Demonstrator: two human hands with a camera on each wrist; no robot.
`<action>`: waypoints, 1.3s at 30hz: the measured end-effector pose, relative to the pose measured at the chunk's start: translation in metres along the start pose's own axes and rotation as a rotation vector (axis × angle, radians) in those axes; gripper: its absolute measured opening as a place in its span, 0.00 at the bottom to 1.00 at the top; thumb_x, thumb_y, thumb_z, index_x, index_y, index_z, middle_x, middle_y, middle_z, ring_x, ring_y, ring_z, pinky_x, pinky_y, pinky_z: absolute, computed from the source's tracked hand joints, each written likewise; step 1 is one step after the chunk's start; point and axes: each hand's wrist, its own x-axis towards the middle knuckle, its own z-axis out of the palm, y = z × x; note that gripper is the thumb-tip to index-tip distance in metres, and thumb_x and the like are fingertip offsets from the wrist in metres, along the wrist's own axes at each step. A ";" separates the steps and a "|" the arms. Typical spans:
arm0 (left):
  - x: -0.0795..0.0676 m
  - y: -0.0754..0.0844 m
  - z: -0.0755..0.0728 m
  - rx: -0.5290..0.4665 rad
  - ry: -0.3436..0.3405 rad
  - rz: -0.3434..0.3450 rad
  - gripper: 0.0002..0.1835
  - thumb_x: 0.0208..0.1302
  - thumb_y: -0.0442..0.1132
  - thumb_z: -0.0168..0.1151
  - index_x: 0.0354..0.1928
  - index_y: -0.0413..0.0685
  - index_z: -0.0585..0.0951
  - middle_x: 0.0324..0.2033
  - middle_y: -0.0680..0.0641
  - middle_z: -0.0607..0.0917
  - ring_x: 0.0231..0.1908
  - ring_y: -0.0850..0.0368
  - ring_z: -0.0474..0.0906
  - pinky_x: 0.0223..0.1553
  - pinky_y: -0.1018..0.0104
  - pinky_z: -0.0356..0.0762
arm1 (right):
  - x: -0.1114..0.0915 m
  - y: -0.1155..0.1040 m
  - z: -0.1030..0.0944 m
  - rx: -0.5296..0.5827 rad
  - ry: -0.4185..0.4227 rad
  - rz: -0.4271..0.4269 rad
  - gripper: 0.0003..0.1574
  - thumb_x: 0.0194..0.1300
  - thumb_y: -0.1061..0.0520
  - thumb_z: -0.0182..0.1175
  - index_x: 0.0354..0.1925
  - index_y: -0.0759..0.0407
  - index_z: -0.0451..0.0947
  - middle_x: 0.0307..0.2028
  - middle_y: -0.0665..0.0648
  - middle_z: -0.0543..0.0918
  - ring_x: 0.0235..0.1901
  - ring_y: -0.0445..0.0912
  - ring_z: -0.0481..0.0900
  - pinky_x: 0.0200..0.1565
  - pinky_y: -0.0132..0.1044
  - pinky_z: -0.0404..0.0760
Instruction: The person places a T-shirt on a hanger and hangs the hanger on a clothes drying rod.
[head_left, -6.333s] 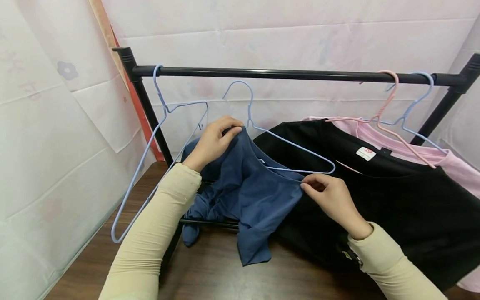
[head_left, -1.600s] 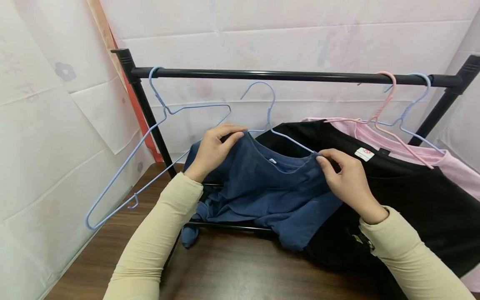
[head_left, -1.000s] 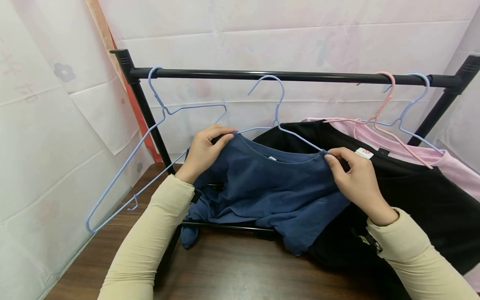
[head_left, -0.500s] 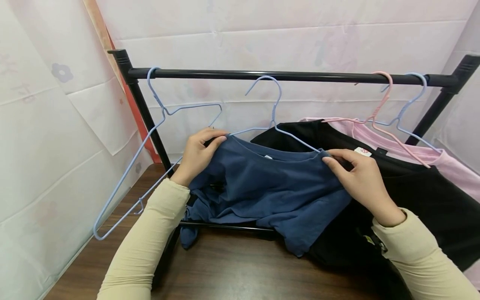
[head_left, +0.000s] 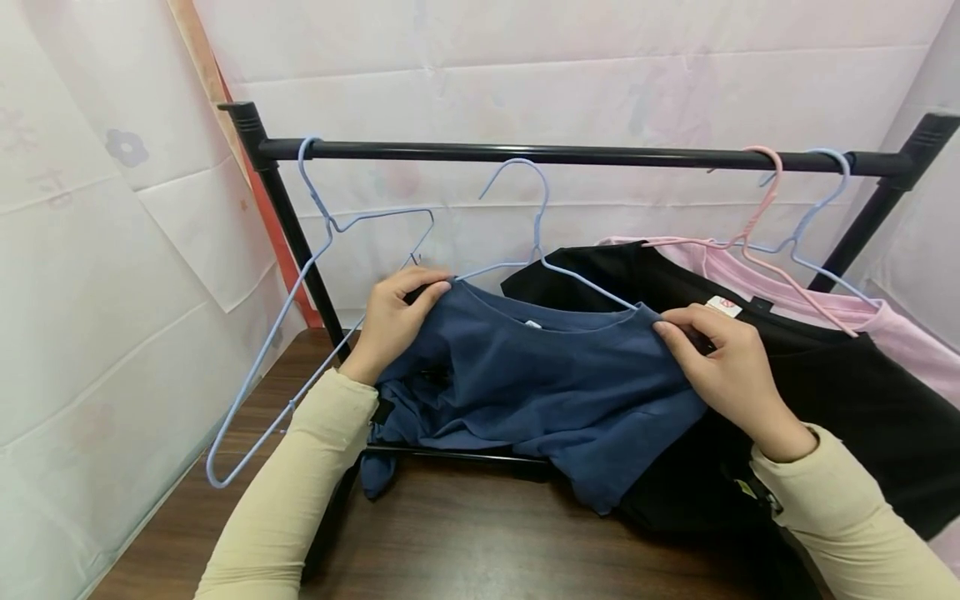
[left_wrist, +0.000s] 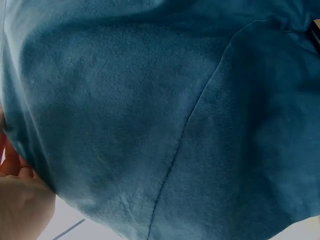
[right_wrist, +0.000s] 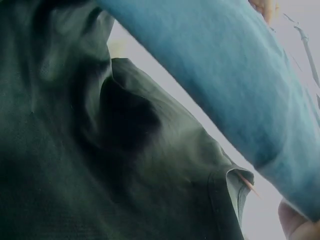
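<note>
A dark blue shirt (head_left: 540, 383) hangs between my two hands, its neckline facing me. Inside it sits a light blue wire hanger (head_left: 538, 218), with both shoulder arms running under the cloth and its ends hidden. My left hand (head_left: 393, 321) pinches the shirt's left shoulder by the neckline. At the other shoulder, my right hand (head_left: 723, 362) pinches cloth over the hanger's arm. The hanger's hook appears just below the black rail, apart from it. Blue cloth (left_wrist: 125, 110) fills most of the left wrist view.
The black rail (head_left: 525, 153) carries a bare blue hanger (head_left: 262, 350) at left, beside my left forearm. On the right hang a black shirt (head_left: 847, 417) on a pink hanger (head_left: 765, 196) and a pink shirt (head_left: 918, 342). Below is a brown wooden table (head_left: 465, 533).
Earlier, the hanger's right arm stuck out of the neckline; now it lies inside the shirt. My hands have spread apart, stretching the neckline. Lately hanger and shirt sank slightly; the bare hanger swung.
</note>
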 end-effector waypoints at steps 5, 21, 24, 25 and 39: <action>-0.005 0.001 0.001 -0.019 -0.008 0.002 0.10 0.66 0.36 0.63 0.48 0.46 0.87 0.42 0.45 0.88 0.46 0.55 0.82 0.50 0.69 0.77 | -0.002 0.001 0.003 -0.010 0.028 -0.018 0.10 0.54 0.74 0.68 0.35 0.65 0.84 0.28 0.54 0.84 0.29 0.27 0.71 0.36 0.19 0.66; -0.028 0.010 -0.009 0.050 0.021 0.039 0.15 0.66 0.32 0.62 0.54 0.44 0.83 0.53 0.45 0.84 0.57 0.52 0.78 0.61 0.68 0.71 | -0.001 -0.008 -0.002 0.000 0.042 -0.029 0.10 0.55 0.74 0.66 0.36 0.66 0.85 0.29 0.59 0.85 0.33 0.25 0.73 0.40 0.18 0.68; -0.037 0.015 -0.012 0.060 0.036 0.017 0.15 0.66 0.32 0.62 0.55 0.44 0.83 0.53 0.45 0.84 0.56 0.52 0.78 0.61 0.67 0.71 | -0.002 -0.008 -0.003 -0.006 0.063 -0.020 0.11 0.53 0.75 0.67 0.36 0.66 0.85 0.30 0.60 0.85 0.34 0.24 0.74 0.41 0.18 0.68; -0.041 0.016 -0.013 0.065 0.036 0.000 0.15 0.67 0.32 0.62 0.55 0.45 0.83 0.53 0.46 0.84 0.56 0.53 0.78 0.60 0.68 0.72 | -0.002 -0.008 -0.004 -0.007 0.069 -0.015 0.11 0.53 0.75 0.67 0.36 0.65 0.85 0.30 0.59 0.85 0.35 0.24 0.73 0.42 0.17 0.68; -0.092 0.004 -0.029 0.254 -0.072 -0.211 0.11 0.67 0.39 0.63 0.49 0.49 0.84 0.47 0.50 0.85 0.45 0.61 0.79 0.43 0.77 0.72 | 0.001 -0.012 -0.013 -0.024 0.133 0.012 0.03 0.60 0.69 0.65 0.35 0.67 0.85 0.29 0.58 0.81 0.34 0.26 0.72 0.41 0.19 0.67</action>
